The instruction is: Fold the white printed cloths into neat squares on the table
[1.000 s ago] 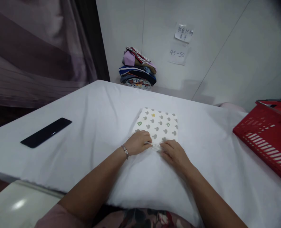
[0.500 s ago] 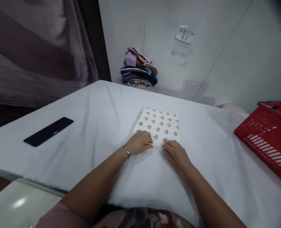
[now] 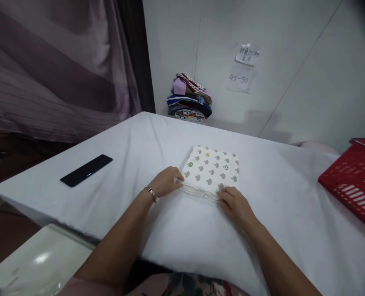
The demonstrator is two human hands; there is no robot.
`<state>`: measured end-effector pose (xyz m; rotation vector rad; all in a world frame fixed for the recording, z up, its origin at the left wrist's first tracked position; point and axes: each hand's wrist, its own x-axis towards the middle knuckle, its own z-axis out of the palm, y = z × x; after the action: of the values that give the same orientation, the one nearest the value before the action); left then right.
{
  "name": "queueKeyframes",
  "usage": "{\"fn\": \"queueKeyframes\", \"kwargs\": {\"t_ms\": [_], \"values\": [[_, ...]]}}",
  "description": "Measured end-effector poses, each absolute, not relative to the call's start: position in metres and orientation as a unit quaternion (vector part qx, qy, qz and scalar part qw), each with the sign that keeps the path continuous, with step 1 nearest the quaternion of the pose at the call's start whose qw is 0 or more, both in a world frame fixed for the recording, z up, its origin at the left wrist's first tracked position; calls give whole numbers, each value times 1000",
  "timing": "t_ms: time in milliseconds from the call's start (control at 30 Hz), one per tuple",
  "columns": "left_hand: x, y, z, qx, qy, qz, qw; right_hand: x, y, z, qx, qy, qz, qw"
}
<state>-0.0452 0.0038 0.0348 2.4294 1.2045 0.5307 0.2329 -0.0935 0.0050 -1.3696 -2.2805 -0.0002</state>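
A folded white cloth (image 3: 213, 166) with grey mushroom prints, plus a few green and yellow ones, lies flat on the white-covered table. Its near edge shows several stacked layers. My left hand (image 3: 167, 181) pinches the near left corner between thumb and fingers, and a bracelet circles that wrist. At the near right corner, my right hand (image 3: 235, 201) grips the layers, fingers on top and the thumb low at the edge. The undersides of both grips are hidden.
A black flat slab (image 3: 86, 170) lies on the table (image 3: 133, 164) to the left. The red basket (image 3: 352, 181) stands at the right edge. Beyond the far edge is a stack of folded fabrics (image 3: 189, 98) by the wall. A pale stool-like surface (image 3: 37, 255) sits lower left.
My left hand has slid left from the middle of the cloth's near edge to its left corner. My right hand stays near the right corner. The view has shifted slightly.
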Motion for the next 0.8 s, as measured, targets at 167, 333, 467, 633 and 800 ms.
{"fn": "queueKeyframes", "kwargs": {"t_ms": [167,333,467,633,800], "values": [[-55,0,20,807,444,234,309,234,-94,6,-511,-826,21,237],[-49,1,15,799,441,253,322,234,-95,3,-526,-811,49,251],[-44,-1,17,802,446,244,312,233,-95,2,-533,-809,46,244],[-44,-2,18,814,434,244,300,235,-94,3,-522,-819,44,235],[-44,-2,20,831,430,224,272,236,-95,3,-520,-809,73,262]]}}
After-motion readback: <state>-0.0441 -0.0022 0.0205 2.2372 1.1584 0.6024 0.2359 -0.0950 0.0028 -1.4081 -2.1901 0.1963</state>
